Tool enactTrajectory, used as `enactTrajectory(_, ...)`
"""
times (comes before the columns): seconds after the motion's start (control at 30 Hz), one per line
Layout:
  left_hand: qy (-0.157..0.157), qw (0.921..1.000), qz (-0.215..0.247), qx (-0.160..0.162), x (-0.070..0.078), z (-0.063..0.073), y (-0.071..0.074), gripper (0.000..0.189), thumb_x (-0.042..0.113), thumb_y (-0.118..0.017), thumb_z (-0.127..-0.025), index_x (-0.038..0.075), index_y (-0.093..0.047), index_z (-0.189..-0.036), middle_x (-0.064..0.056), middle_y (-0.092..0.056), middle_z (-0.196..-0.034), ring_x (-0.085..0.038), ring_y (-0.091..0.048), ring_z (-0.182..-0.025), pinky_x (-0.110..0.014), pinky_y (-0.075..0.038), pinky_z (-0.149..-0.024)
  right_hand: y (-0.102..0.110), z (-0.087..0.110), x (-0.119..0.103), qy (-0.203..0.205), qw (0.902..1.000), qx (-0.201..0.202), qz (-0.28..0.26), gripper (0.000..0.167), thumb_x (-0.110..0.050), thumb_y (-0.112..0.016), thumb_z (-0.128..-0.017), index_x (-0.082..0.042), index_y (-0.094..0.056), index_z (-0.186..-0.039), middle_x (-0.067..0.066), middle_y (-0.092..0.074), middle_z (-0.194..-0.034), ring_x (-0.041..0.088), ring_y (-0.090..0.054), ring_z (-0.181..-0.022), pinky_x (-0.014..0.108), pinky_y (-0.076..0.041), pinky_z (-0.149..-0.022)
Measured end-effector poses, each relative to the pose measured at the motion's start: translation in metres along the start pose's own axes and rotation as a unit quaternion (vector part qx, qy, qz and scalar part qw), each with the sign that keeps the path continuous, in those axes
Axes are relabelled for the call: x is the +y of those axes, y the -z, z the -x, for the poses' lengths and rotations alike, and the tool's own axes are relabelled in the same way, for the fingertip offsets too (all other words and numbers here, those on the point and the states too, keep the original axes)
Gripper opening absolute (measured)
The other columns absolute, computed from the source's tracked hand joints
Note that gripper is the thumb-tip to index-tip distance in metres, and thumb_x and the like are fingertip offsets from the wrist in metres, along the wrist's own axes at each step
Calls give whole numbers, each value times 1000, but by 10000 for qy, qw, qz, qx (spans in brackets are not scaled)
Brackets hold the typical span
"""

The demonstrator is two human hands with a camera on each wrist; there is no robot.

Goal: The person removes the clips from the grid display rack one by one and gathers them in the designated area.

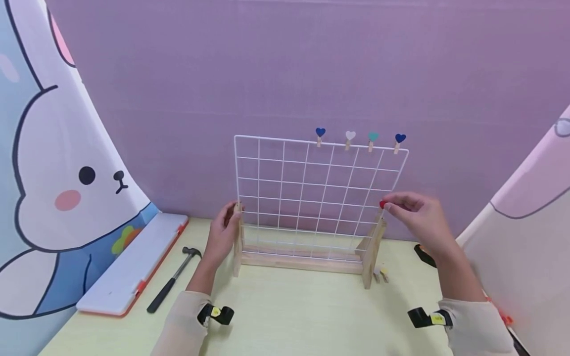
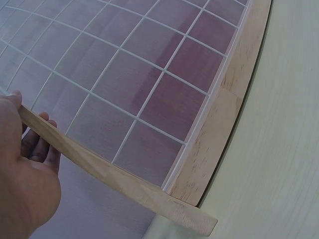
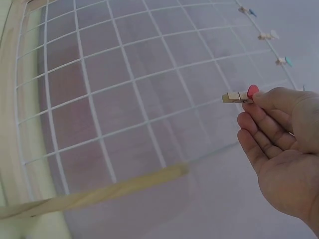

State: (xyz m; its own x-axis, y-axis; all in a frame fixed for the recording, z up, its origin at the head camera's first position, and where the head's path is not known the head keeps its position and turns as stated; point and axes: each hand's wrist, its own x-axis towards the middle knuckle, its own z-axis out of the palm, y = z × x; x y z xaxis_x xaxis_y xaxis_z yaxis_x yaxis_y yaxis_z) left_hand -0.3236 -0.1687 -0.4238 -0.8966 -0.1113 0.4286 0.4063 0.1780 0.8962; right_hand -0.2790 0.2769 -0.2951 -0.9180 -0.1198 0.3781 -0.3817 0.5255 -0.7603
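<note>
A white wire grid (image 1: 307, 183) stands in a wooden base (image 1: 303, 263) on the table. My left hand (image 1: 222, 235) grips the top of the base's left wooden upright (image 2: 99, 169), fingers behind it and thumb in front. Between thumb and fingertips, my right hand (image 1: 418, 220) pinches a small wooden clothespin (image 3: 234, 97) with a red heart, held near the grid's right side, above the right upright (image 1: 375, 252). Along the grid's top edge sit heart clothespins: a blue one (image 1: 320, 133), a white one (image 1: 350, 136), a green one (image 1: 373, 137) and another blue one (image 1: 400, 139).
Small clothespins (image 1: 382, 274) lie on the table by the right foot of the base. To the left are a hammer (image 1: 175, 277) and a white case (image 1: 133, 267) with an orange edge. A black and orange object (image 1: 425, 255) lies at the right.
</note>
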Motion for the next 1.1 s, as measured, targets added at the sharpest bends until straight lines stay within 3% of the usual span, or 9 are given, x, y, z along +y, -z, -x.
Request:
enactTrajectory(0.2, 140, 9999, 29, 5, 0, 1, 1, 45, 31, -51, -110, 9, -50, -149, -16, -61, -143, -8, -55, -118, -9, -46, -95, -3, 12, 20, -117, 9998, 34, 155, 31, -31, -67, -102, -6, -72, -119, -3, -77, -108, 1, -65, -102, 6, -47, -89)
enactTrajectory(0.5, 217, 9997, 129, -43, 1, 1, 2, 46, 29, -50, -110, 8, -48, -151, -17, -59, -145, -10, -54, -120, -7, -45, -96, -11, 25, 52, -269, 9991, -45, -337, 32, -24, -68, -101, 1, -70, -121, -14, -76, -103, 0, -69, -101, 10, -53, -87)
enactTrajectory(0.67, 244, 9996, 104, -50, 0, 2, 2, 47, 30, -50, -110, 8, -47, -151, -16, -59, -145, -10, -54, -120, -7, -45, -95, -15, 33, 66, -338, 9990, -7, -286, 32, -23, -69, -101, 2, -70, -121, -15, -75, -103, -1, -69, -98, 11, -54, -85)
enactTrajectory(1.1, 222, 9997, 64, -44, 2, -1, 0, 47, 30, -50, -110, 7, -48, -151, -16, -60, -145, -9, -55, -120, -7, -45, -96, -15, 54, 107, -950, 9951, 189, -187, 37, -28, -70, -100, 0, -70, -124, -18, -74, -104, -9, -65, -98, 12, -54, -82)
